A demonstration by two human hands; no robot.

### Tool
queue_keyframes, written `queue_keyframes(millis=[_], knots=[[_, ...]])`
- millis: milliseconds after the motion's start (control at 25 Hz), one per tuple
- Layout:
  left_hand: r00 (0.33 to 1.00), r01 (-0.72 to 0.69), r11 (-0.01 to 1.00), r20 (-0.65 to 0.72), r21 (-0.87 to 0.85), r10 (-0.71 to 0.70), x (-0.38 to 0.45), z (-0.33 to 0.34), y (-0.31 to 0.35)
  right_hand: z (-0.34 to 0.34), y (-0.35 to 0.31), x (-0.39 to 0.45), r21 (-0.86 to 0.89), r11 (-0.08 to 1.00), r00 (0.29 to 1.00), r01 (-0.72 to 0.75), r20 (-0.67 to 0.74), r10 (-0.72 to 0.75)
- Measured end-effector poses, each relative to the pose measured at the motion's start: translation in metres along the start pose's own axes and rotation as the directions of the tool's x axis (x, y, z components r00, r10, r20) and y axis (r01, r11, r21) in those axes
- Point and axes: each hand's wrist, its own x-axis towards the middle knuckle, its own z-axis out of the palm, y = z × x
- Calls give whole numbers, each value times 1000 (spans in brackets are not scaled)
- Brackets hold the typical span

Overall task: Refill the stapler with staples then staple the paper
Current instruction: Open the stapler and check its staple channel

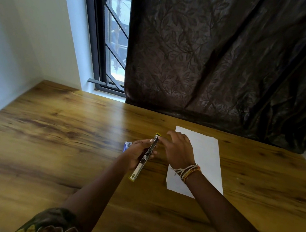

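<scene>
Yellow-edged and opened out flat, the stapler (pixel 146 156) sits at centre frame, gripped around its middle by the left hand (pixel 138 154). Just right, the right hand (pixel 177 151) reaches its fingertips to the stapler's far end; whether they pinch anything I cannot tell. White paper (pixel 203 158) lies beneath that wrist on the wooden table (pixel 53 134). A small blue box (pixel 127 146) peeks out left of the hand.

We're looking at a room in a home, by every sign: a wood-grain tabletop (pixel 57 129) pushed into a corner of plain white walls (pixel 25 38), a dark leaf-patterned curtain (pixel 219 56) hanging behind it, and a window (pixel 116 37) with a black diamond grille showing daylight outside.
</scene>
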Motion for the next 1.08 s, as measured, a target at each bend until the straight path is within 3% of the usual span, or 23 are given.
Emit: queue_keyframes(millis=[160, 360, 480, 640, 840, 1080], knots=[[999, -20, 1000, -24, 15, 20, 1, 0, 5, -3, -2, 1, -20, 999, 999, 26, 28, -26], [999, -28, 1000, -41, 10, 28, 3, 7, 11, -2, -14, 5, 180, 980, 989, -89, 132, 65], [999, -28, 999, -29, -17, 28, 3, 7, 13, -8, -6, 7, 148, 989, 995, -18, 103, 3], [1000, -2, 1000, 8, 27, 2, -2, 2, 11, -14, 12, 5, 166, 972, 977, 166, 103, -185], [1000, 4, 1000, 23, -21, -4, -1, 6, 7, -10, 14, 4, 68, 996, 998, 60, 17, -62], [1000, 18, 1000, 2, -18, -18, -3, 4, 6, -9, 15, 3, -61, 991, 993, 119, -22, -120]])
